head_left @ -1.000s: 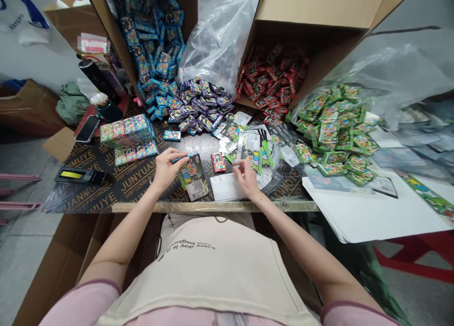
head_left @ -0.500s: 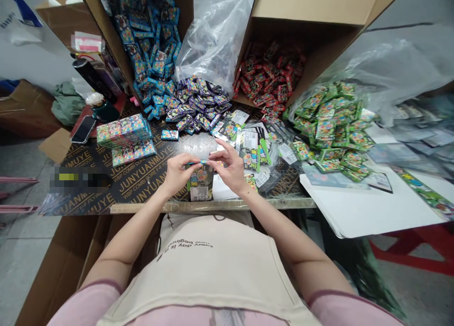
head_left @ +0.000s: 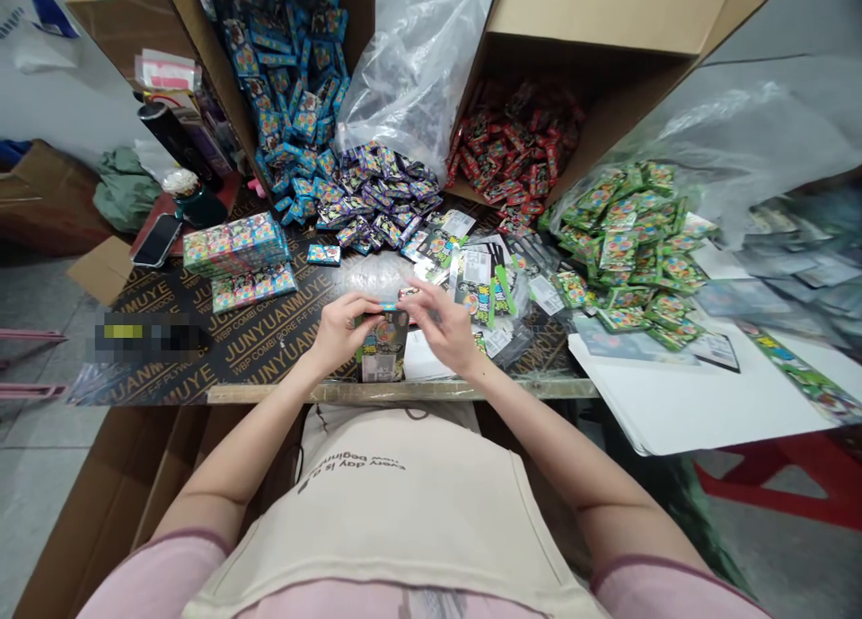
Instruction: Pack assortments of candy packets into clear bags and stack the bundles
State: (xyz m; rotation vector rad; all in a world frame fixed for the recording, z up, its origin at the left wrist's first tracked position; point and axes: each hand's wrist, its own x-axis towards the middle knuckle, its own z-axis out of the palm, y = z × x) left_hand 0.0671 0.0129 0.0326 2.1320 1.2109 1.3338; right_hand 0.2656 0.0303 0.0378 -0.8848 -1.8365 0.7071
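My left hand (head_left: 342, 333) pinches a small blue packet (head_left: 389, 306) between thumb and fingers, above the table's front part. Close by on its right, my right hand (head_left: 444, 330) has thumb and fingers drawn together, partly bent. A small reddish packet edge (head_left: 408, 293) shows at those fingertips; how firmly it is held is hard to see. Below the hands is a dark printed pouch (head_left: 381, 357) with a pale label, near the table edge. Behind them lies a clear rounded plastic piece (head_left: 377, 276). One blue packet (head_left: 324, 255) lies alone to the left.
Cartons hold blue packets (head_left: 303, 107) and red packets (head_left: 512, 143). Purple packets (head_left: 383, 192) spill from a clear bag (head_left: 417, 71). Green packets (head_left: 633, 233) heap at right beside white sheets (head_left: 646, 403). Stacked packets (head_left: 235, 246), a phone (head_left: 158, 241) and printed pouches (head_left: 475, 291) lie around.
My right fingers have come away slightly from the blue packet's right end, and the hand has tilted. My left hand keeps its pinch on the packet in nearly the same place.
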